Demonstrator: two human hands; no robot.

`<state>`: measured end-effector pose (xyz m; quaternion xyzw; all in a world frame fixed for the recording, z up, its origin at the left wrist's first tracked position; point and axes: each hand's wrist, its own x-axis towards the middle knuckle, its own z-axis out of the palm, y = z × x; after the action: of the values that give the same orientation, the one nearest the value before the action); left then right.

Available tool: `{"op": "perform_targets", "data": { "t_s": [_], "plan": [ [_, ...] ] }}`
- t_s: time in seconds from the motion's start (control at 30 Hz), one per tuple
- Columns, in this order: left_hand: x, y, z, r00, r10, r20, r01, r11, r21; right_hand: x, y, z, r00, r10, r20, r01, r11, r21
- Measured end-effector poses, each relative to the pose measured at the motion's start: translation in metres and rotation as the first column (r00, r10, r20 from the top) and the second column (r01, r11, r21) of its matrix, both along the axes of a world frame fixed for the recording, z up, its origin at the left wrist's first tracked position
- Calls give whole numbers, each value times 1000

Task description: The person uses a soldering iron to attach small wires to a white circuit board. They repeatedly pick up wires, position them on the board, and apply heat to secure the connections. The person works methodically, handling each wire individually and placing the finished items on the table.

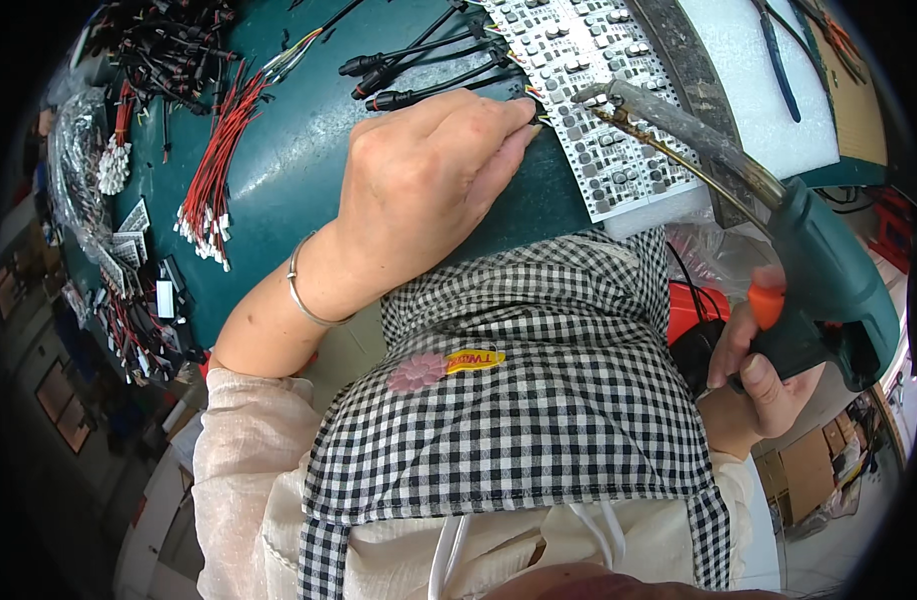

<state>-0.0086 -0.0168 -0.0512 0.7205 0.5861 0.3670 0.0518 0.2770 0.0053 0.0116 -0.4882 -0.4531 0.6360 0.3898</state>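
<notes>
My left hand (429,180) is closed in a pinch at the left edge of a white circuit board panel (594,190). Between its fingertips is the end of a black cable (542,115), mostly hidden by the fingers, with thin coloured wires at the board's edge. My right hand (764,380) grips a green soldering gun (834,270) with an orange trigger. The gun's tip and a thin brass-coloured feed tube reach leftward over the panel, close to its small components. Whether the tip touches the board I cannot tell.
Black cables with connectors (419,97) lie beyond my left hand. Red and black wires with white plugs (214,190) and a heap of black cables (169,50) are farther left. A dark strip (704,90) and white foam (809,140) lie right of the panel.
</notes>
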Motion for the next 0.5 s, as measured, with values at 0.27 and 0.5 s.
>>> {"op": "perform_targets", "data": {
  "t_s": [0.27, 0.5],
  "plan": [
    [3, 3, 2, 1000, 3, 25, -3, 1000, 7, -7, -4, 4, 995, 15, 95, -22, 997, 72],
    [1, 2, 0, 999, -26, 19, 26, 1000, 11, -2, -9, 4, 986, 41, 161, -54, 995, 79]
  ]
}}
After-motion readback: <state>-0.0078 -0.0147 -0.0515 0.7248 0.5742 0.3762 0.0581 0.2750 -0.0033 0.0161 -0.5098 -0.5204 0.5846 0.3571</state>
